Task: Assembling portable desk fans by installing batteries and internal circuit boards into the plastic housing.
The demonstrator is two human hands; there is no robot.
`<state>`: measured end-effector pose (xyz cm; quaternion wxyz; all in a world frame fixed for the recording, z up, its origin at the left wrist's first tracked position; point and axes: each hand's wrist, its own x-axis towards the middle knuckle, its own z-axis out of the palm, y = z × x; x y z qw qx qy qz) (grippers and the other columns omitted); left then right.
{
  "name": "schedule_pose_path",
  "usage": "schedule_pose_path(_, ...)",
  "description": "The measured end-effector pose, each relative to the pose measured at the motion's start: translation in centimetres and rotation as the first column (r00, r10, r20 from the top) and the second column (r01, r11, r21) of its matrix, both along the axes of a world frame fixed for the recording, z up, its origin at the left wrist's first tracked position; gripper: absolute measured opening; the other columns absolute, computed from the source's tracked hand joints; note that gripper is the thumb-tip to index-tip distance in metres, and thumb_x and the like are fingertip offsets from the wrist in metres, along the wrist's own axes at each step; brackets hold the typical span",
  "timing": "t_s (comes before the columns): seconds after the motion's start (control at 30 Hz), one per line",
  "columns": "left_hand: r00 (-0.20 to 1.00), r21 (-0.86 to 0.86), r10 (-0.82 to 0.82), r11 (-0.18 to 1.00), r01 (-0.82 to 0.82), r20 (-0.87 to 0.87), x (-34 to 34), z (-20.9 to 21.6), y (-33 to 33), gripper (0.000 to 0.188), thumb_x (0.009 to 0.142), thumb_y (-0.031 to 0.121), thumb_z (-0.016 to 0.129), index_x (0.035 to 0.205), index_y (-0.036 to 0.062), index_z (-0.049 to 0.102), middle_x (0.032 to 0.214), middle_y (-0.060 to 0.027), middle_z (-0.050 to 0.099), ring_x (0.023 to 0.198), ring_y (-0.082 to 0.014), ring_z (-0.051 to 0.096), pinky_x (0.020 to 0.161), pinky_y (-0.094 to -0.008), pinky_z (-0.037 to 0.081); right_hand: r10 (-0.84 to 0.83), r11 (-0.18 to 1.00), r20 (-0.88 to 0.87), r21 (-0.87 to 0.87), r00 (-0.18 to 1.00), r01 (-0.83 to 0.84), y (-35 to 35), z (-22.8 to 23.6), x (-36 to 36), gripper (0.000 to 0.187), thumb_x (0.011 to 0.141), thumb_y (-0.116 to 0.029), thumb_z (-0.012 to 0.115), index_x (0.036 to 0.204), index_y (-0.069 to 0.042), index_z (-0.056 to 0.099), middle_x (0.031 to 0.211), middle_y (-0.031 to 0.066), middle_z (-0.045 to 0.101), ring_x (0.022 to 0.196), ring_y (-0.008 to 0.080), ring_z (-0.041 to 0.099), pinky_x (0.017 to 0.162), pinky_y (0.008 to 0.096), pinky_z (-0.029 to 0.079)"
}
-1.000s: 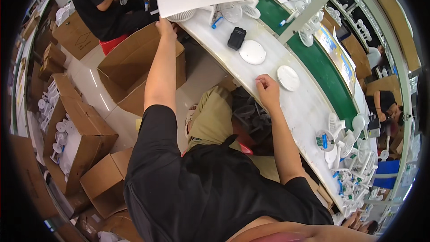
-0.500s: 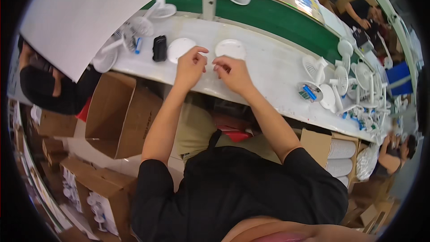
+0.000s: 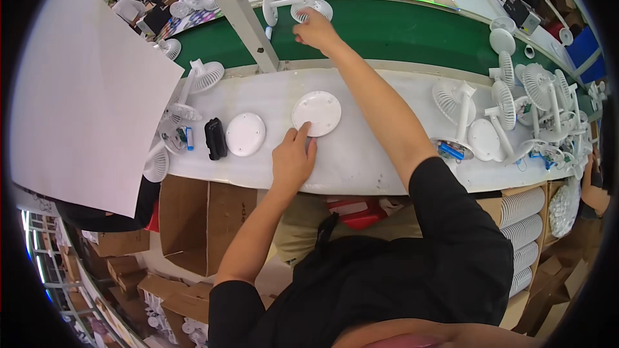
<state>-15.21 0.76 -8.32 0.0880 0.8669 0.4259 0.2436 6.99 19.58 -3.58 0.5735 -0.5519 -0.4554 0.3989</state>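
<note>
My left hand (image 3: 293,160) rests over the near edge of a round white disc (image 3: 317,111) on the bench, index finger stretched onto its surface and thumb apart. My right hand (image 3: 317,31) reaches far across to the green belt, at the grille of a small white fan (image 3: 320,8). Its thumb and index finger look spread; whether they touch the fan cannot be made out. The fan lies on its side, with its stem pointing left. A second white disc (image 3: 245,134) lies left of the first. Beside that stands a black box-shaped object (image 3: 215,139).
White fans with uncovered bases and blue cylinders crowd the bench's right end (image 3: 538,113); more stand at the left. A white sheet (image 3: 90,96) blocks the upper left. A metal post (image 3: 242,16) rises behind the bench. An open carton (image 3: 203,225) sits below. Other people work nearby.
My right hand has gone from above the bench out to the fan on the belt. My left hand has come down onto the right-hand disc. The whole view has shifted and tilted.
</note>
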Motion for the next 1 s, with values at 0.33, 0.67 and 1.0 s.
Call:
schedule_pose_path(0.33, 0.999, -0.054, -0.034, 0.998, 0.034, -0.004, -1.6, 0.0, -1.9, 0.039, 0.086, 0.013, 0.063, 0.123, 0.0039, 0.059, 0.092, -0.0136, 0.061, 0.066, -0.0323, 0.059, 0.058, -0.0382, 0.049, 0.062, 0.914, 0.239, -0.403, 0.969, 0.041, 13.2, -4.8, -1.4, 0.041, 0.084, -0.004, 0.057, 0.125, -0.001, 0.055, 0.099, 0.0167, 0.064, 0.075, 0.0231, 0.065, 0.061, 0.0327, 0.058)
schedule_pose_path(0.67, 0.996, -0.088, 0.033, 0.996, -0.026, 0.078, -0.8, -0.3, 0.4, 0.037, 0.087, 0.008, 0.059, 0.123, 0.0016, 0.057, 0.098, -0.0172, 0.063, 0.077, -0.0377, 0.062, 0.068, -0.0418, 0.051, 0.043, 0.991, 0.208, -0.134, 0.977, -0.015, 2.8, -1.6, 8.1, 0.032, 0.08, -0.007, 0.065, 0.112, -0.004, 0.062, 0.094, 0.0129, 0.067, 0.075, 0.0231, 0.066, 0.06, 0.0322, 0.057)
schedule_pose_path(1.0, 0.687, -0.299, 0.069, 0.928, 0.222, 0.724, 1.6, 9.8, 0.7, 0.056, 0.079, 0.009, 0.063, 0.133, 0.0003, 0.05, 0.118, -0.0156, 0.057, 0.099, -0.0237, 0.054, 0.085, -0.0344, 0.047, 0.096, 0.995, 0.201, -0.039, 0.975, -0.09, -21.1, 10.7, 5.6, 0.041, 0.076, -0.004, 0.066, 0.117, -0.003, 0.062, 0.102, 0.0099, 0.068, 0.089, 0.0198, 0.059, 0.078, 0.033, 0.053)
